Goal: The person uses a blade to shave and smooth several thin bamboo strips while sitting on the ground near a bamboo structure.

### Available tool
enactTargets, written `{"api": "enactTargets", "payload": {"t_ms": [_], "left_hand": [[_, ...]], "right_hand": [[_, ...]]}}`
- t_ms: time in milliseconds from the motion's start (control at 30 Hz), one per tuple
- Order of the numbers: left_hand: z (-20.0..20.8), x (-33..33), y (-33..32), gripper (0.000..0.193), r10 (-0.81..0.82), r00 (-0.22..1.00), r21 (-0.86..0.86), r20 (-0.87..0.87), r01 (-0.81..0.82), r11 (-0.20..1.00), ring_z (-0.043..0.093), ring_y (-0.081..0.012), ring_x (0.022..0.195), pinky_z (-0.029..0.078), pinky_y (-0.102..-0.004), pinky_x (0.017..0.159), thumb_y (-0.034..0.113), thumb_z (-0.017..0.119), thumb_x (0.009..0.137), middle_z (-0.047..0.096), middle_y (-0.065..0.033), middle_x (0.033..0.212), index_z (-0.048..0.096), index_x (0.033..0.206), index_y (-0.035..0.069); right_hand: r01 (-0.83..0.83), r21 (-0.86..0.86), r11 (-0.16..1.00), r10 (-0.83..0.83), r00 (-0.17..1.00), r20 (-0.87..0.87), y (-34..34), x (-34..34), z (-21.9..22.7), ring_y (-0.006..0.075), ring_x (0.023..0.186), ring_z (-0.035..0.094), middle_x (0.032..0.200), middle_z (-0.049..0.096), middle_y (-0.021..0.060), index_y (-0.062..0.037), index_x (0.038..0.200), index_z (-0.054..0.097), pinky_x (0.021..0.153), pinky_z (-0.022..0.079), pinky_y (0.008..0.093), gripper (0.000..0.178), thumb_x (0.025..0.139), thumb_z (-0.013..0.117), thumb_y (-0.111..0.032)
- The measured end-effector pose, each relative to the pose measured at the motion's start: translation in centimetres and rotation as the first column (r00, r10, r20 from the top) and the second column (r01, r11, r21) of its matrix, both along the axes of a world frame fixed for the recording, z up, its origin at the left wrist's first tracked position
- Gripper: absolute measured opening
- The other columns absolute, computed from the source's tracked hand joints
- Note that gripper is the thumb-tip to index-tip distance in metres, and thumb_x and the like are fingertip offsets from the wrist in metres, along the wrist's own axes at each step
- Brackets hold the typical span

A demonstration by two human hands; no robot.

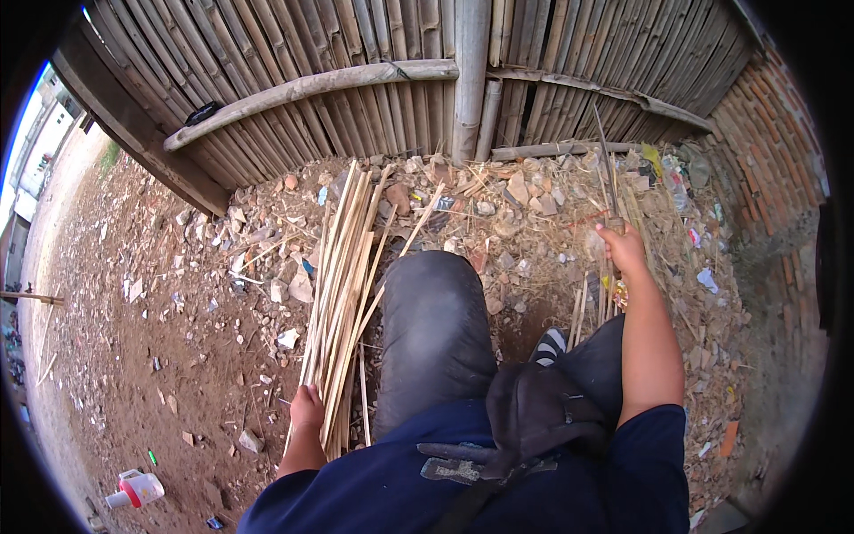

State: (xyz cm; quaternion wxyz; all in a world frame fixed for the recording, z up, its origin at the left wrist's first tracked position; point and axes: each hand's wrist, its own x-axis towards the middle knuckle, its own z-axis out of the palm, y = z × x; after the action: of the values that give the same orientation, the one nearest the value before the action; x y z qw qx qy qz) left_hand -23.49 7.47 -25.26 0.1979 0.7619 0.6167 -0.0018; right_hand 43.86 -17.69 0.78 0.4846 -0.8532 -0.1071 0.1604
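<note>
To the left of my bent knee lies a long pile of split bamboo strips [342, 285], pale and narrow, running away from me. My left hand [307, 409] is closed at the near left edge of this pile, its fingers curled on a bamboo strip; part of the grip is hidden. Out to the right, my right hand [625, 247] is wrapped round the handle of a machete [608, 165]. Its long, thin, dark blade points away from me toward the wall. More bamboo strips [580, 311] lie on the ground below my right hand.
A bamboo fence [356, 107] with a thick post [470, 80] stands ahead, and a brick wall [765, 133] on the right. Stones and litter cover the dirt ground [178, 356]. A white and red plastic container [138, 488] lies at lower left.
</note>
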Motion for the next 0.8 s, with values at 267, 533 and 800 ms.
{"api": "enactTargets", "payload": {"t_ms": [267, 533, 800], "left_hand": [[-2.1, 1.1, 1.3, 0.047, 0.023, 0.998, 0.012, -0.056, -0.022, 1.000, 0.052, -0.0403, 0.117, 0.043, -0.0512, 0.100, 0.046, 0.065, 0.092, 0.055, -0.0204, 0.121, 0.064, 0.115, 0.005], [-4.6, 2.0, 2.0, 0.065, 0.075, 0.997, -0.104, -0.026, -0.077, 0.992, 0.049, -0.0410, 0.123, 0.040, -0.0516, 0.106, 0.050, 0.066, 0.090, 0.051, -0.0223, 0.129, 0.049, 0.135, 0.006], [-3.7, 2.5, 0.5, 0.080, 0.098, 0.974, -0.046, -0.204, -0.109, 0.993, 0.028, -0.0439, 0.144, 0.030, -0.0544, 0.116, 0.054, 0.058, 0.094, 0.026, -0.0266, 0.154, 0.031, 0.153, 0.007]], "right_hand": [[0.054, -0.037, 0.998, -0.054, 0.999, 0.010, 0.9, 0.3, 0.3, 0.0086, 0.057, 0.050, 0.072, 0.055, -0.0017, -0.0069, 0.100, 0.066, 0.051, 0.041, 0.0266, 0.024, 0.088, 0.077, -0.025], [0.034, -0.111, 0.993, -0.020, 0.992, 0.125, -2.6, 0.5, 4.0, 0.0097, 0.056, 0.051, 0.070, 0.057, -0.0003, 0.0005, 0.104, 0.064, 0.051, 0.042, 0.0277, 0.035, 0.084, 0.081, -0.022], [0.275, -0.138, 0.951, -0.261, 0.959, 0.111, -16.4, 0.6, 3.0, 0.0120, 0.052, 0.051, 0.065, 0.058, 0.0023, 0.0012, 0.101, 0.060, 0.049, 0.041, 0.0301, 0.036, 0.082, 0.082, -0.021]]}}
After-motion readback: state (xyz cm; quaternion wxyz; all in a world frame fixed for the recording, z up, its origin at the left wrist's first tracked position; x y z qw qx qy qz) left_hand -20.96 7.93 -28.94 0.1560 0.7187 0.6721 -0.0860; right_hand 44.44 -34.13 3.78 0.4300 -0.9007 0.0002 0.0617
